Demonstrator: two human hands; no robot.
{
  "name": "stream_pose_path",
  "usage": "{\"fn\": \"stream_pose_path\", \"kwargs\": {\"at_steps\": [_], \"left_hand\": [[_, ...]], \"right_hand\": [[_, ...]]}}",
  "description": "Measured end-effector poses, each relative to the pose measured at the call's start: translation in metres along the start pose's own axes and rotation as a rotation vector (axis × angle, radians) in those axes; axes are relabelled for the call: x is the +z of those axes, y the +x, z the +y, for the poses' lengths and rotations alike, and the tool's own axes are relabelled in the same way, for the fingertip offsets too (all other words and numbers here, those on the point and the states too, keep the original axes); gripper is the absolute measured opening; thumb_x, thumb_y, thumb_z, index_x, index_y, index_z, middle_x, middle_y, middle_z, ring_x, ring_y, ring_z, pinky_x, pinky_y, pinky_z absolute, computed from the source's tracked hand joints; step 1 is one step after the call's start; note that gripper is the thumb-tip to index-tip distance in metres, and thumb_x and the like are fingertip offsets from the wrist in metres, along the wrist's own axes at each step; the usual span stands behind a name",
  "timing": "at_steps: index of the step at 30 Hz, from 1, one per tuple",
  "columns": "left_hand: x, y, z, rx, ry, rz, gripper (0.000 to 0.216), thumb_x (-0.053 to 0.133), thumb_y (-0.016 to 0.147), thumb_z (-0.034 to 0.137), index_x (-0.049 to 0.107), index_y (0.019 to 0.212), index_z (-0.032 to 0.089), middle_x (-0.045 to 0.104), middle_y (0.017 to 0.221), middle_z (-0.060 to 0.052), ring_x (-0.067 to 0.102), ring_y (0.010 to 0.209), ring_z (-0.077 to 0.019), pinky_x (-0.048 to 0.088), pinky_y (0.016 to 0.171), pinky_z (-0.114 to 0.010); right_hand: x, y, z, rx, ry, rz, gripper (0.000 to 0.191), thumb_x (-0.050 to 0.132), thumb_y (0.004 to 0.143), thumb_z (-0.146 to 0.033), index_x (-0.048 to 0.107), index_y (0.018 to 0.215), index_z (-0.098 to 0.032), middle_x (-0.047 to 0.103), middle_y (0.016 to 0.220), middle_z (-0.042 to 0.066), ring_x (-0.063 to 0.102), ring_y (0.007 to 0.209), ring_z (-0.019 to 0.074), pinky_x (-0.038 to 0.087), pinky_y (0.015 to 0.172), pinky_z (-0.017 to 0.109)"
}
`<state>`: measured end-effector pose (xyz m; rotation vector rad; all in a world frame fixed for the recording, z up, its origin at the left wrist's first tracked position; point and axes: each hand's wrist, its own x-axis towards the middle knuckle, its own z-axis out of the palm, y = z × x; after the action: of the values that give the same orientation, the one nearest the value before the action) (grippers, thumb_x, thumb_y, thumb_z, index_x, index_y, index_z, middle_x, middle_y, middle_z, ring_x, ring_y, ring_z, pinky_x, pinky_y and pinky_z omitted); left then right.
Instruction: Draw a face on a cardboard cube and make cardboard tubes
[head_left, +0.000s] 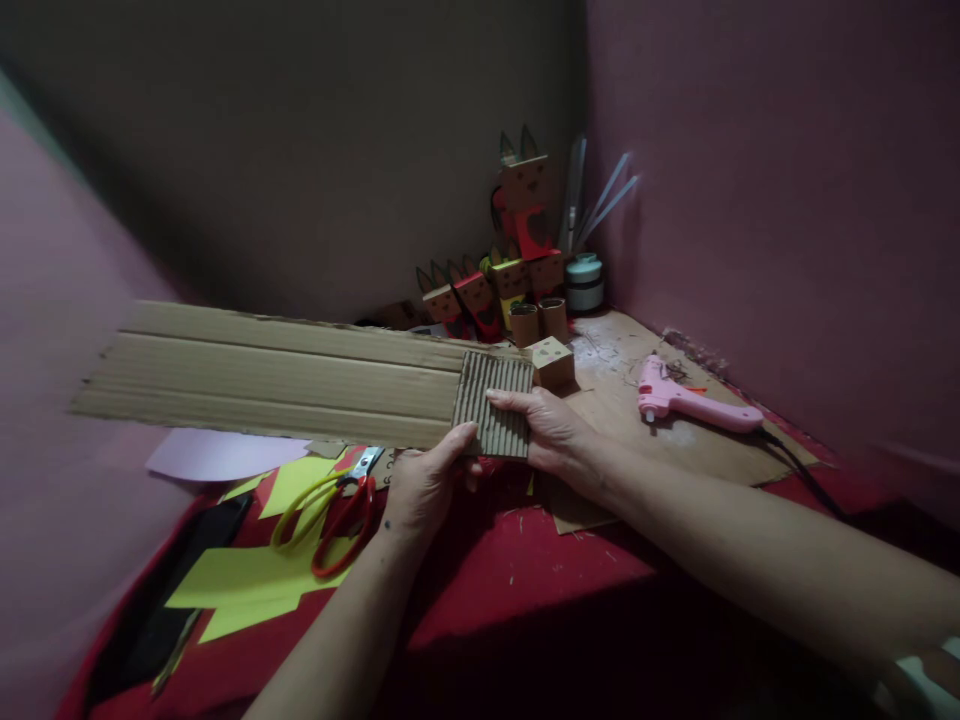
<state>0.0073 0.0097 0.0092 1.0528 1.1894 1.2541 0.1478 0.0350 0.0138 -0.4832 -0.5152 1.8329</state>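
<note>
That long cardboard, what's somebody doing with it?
Someone holds the long cardboard near one end. The left-hand grip is at the lower edge, and the right-hand grip holds a small ribbed piece over that end. I can't tell whether they're glued. The pink glue gun lies to the right; the scissors lie over yellow paper to the left.

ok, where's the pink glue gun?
Head view, right side: the pink glue gun lies on the brown board, beyond the right forearm and right of the small cardboard box.

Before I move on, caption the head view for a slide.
Left hand and right hand hold a ribbed cardboard piece against a long cardboard strip.
</note>
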Motion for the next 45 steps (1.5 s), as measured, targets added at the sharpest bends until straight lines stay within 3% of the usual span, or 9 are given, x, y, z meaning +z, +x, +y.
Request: {"fn": "stream_pose_path", "kwargs": {"at_steps": [15, 26, 45], "left_hand": [[0.006, -0.006, 0.011, -0.062, -0.01, 0.034, 0.03, 0.081, 0.058, 0.035, 0.064, 0.05, 0.012, 0.057, 0.041, -0.001, 0.048, 0.037, -0.0102, 0.04, 0.04, -0.023], [0.003, 0.0, 0.006, -0.055, -0.079, 0.004, 0.027, 0.084, 0.056, 0.032, 0.067, 0.055, 0.01, 0.058, 0.043, -0.001, 0.049, 0.036, -0.0106, 0.04, 0.036, -0.022], [0.003, 0.001, 0.007, -0.052, -0.08, -0.015, 0.029, 0.084, 0.053, 0.032, 0.067, 0.06, 0.01, 0.057, 0.045, 0.001, 0.048, 0.038, -0.0093, 0.04, 0.034, -0.02]], "right_hand": [[-0.003, 0.002, 0.003, 0.014, 0.032, -0.001, 0.019, 0.066, 0.071, -0.006, 0.065, 0.087, -0.015, 0.069, 0.069, 0.004, 0.065, 0.066, 0.018, 0.057, 0.069, 0.037], [0.001, -0.001, 0.0, 0.051, 0.027, 0.014, 0.011, 0.063, 0.075, -0.007, 0.063, 0.083, -0.014, 0.067, 0.065, 0.004, 0.064, 0.065, 0.0189, 0.058, 0.068, 0.038], [-0.003, 0.003, 0.004, 0.019, 0.056, -0.012, 0.021, 0.066, 0.069, -0.004, 0.066, 0.088, -0.013, 0.068, 0.067, 0.004, 0.065, 0.066, 0.0188, 0.057, 0.071, 0.039]]}}
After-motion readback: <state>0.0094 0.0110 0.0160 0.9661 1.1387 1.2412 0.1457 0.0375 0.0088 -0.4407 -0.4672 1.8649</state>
